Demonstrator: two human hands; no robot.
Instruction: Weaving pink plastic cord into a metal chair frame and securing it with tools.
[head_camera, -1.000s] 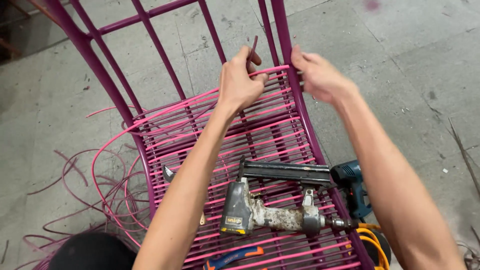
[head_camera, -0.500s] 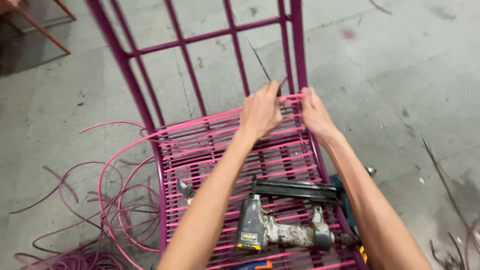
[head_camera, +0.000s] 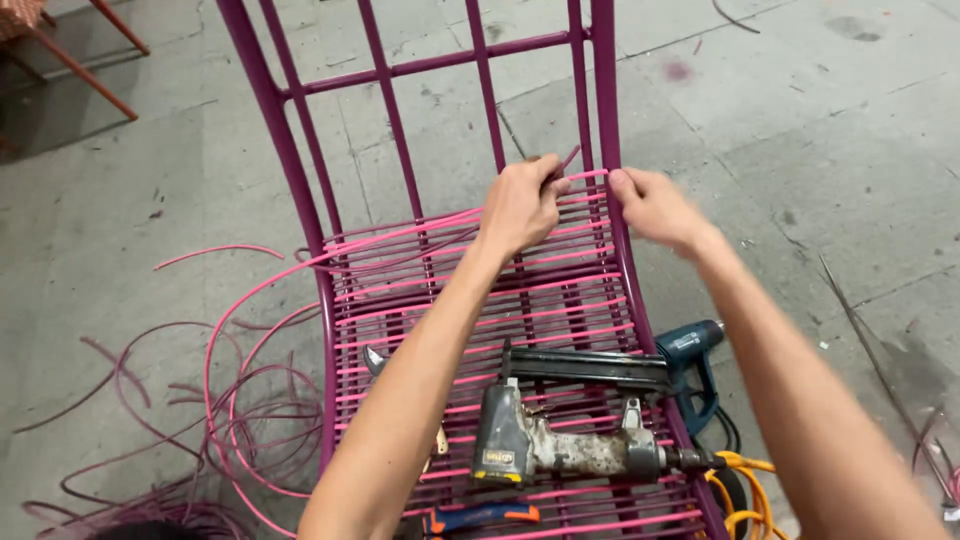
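Only 1 label: small yellow-black sticker (head_camera: 499, 459) on nail gun (head_camera: 560, 440) butt, seat centre.

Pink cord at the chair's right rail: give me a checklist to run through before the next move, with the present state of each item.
1. Left hand pinching the pink cord: ok.
2. Right hand at the right rail: ok; its hold on the cord: cannot tell.
3. Cord runs free to the loose coils on the floor: ok.
4. Nail gun lies on the woven seat, apart from both hands: ok.
5. Cord tension: cannot tell.
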